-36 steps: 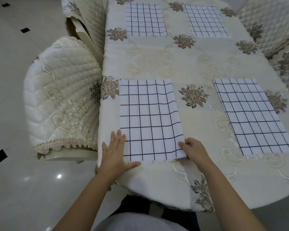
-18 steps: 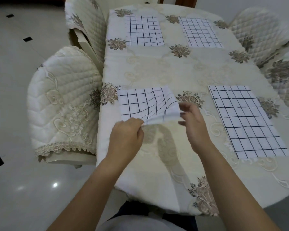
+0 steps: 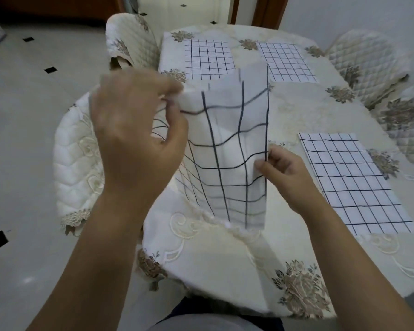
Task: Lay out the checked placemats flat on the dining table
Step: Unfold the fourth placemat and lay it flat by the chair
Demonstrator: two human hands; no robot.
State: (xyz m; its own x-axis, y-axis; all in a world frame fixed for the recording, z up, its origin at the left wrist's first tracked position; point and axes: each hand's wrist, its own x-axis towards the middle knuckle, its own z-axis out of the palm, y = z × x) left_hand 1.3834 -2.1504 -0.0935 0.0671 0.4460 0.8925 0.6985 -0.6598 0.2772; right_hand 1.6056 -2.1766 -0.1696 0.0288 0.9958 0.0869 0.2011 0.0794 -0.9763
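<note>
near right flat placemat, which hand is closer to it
Right. The right hand pinches the lifted placemat just left of the flat placemat; the left hand grips the lifted one's other side, farther left.

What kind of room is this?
Probably a home dining room: a cloth-covered table, quilted chairs around it, and checked placemats laid out on top.

Left hand: motion-blurred, with the fingertips smeared where they pinch the held placemat.
Held placemat: upper edge blurred; left portion hidden behind that hand.
Far-left placemat: near right corner covered by the held one.
Far-right placemat: near left corner likewise covered.
Right-side chair: cut off by the frame edge.
Left forearm, right forearm: cut off at the bottom edge.
</note>
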